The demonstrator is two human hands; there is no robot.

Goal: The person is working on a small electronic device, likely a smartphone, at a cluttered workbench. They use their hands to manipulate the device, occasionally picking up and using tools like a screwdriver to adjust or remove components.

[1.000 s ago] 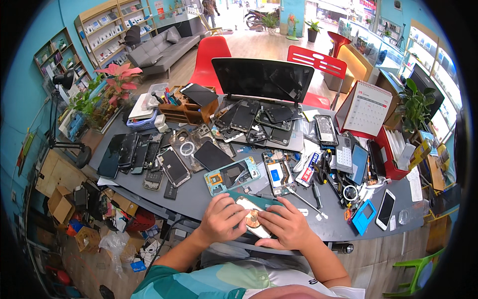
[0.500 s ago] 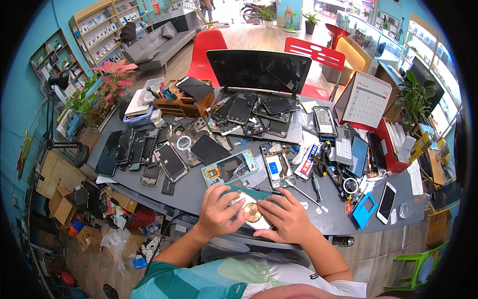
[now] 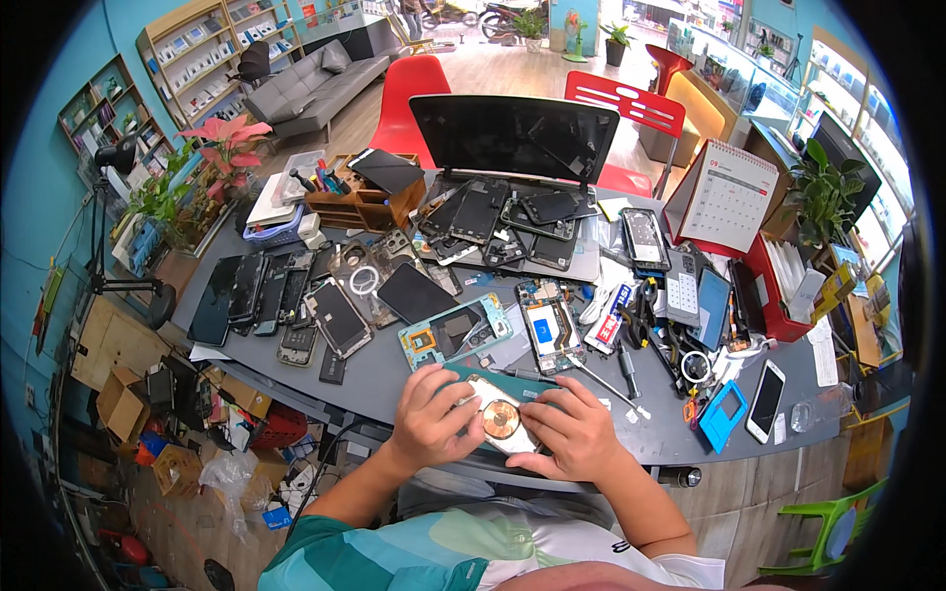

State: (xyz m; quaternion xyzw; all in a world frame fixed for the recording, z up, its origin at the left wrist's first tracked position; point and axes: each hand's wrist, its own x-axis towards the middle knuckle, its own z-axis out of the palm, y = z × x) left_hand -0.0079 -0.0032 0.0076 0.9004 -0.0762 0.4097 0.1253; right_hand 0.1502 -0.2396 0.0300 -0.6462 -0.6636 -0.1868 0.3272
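At the desk's front edge, a pale phone part with a round copper charging coil [image 3: 502, 420] rests between my two hands. My left hand [image 3: 431, 419] grips its left side, fingers curled over the upper edge and thumb beside the coil. On the opposite side, my right hand [image 3: 574, 427] closes on it, fingertips near the coil and thumb along the lower edge. Just beyond lies a light-blue phone frame [image 3: 480, 328]. To its right is an opened phone [image 3: 548, 329] with a white, blue-marked battery. A dark green mat [image 3: 512, 382] lies partly under my hands.
Left of my hands are several dismantled phones [image 3: 338, 320]. An open laptop [image 3: 512, 138] piled with phone parts stands behind. On the right are pliers [image 3: 662, 345], a blue frame [image 3: 724, 415], a white phone [image 3: 765, 402] and a red desk calendar [image 3: 722, 197].
My right fingers have shifted slightly right, baring more of the copper coil. My left hand stays nearly where it was, still holding the part.
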